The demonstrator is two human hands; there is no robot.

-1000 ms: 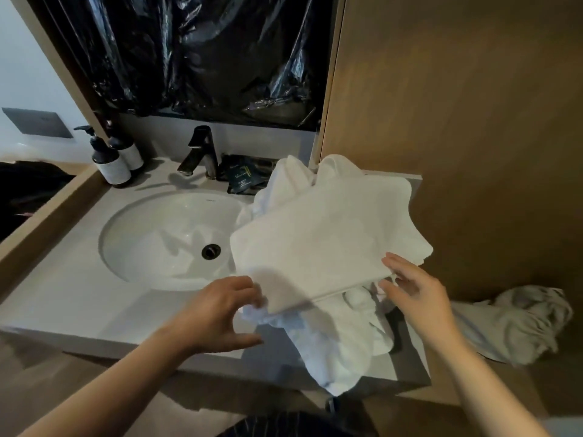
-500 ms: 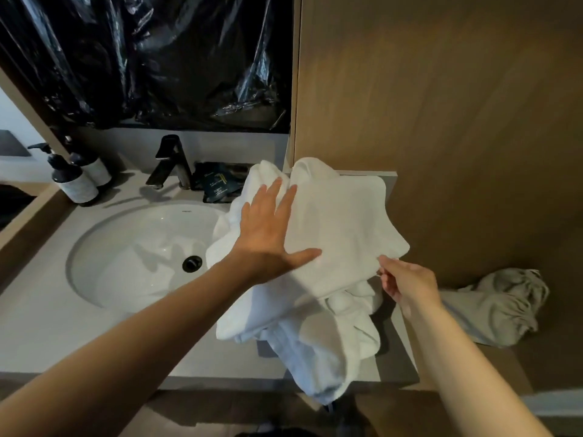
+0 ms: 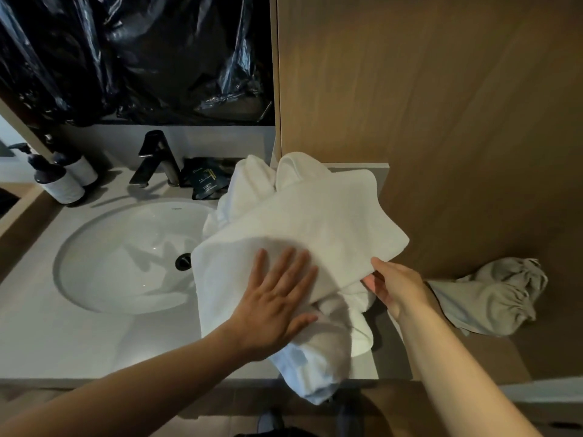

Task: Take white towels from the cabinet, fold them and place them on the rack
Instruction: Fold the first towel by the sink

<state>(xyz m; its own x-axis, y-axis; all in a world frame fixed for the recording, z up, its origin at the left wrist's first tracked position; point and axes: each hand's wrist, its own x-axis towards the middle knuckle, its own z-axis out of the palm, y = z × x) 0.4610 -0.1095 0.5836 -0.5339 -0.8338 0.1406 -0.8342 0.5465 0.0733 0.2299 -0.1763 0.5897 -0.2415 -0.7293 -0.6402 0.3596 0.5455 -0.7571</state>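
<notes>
Towel (image 3: 315, 222) beside the sink (image 3: 104, 247) got smoothed down: left hand (image 3: 271, 301), spread flat, was slid nearer; edge pinched by right hand (image 3: 394, 285). Folding's underway.

bare counter (image 3: 63, 335) left of towel pile (image 3: 303, 222), wood panel (image 3: 441, 121) close right, faucet (image 3: 157, 159) behind

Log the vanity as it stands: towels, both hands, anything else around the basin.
top towel: flat white terry towel, spread over the pile
pile: crumpled white towels on the grey stone counter, one end hanging over the front edge
left hand: flat, pressing the top towel
right hand: pinching the top towel's near right corner
basin: white oval basin, black tap behind
other: two dark pump bottles; beige crumpled cloth to the right
</notes>
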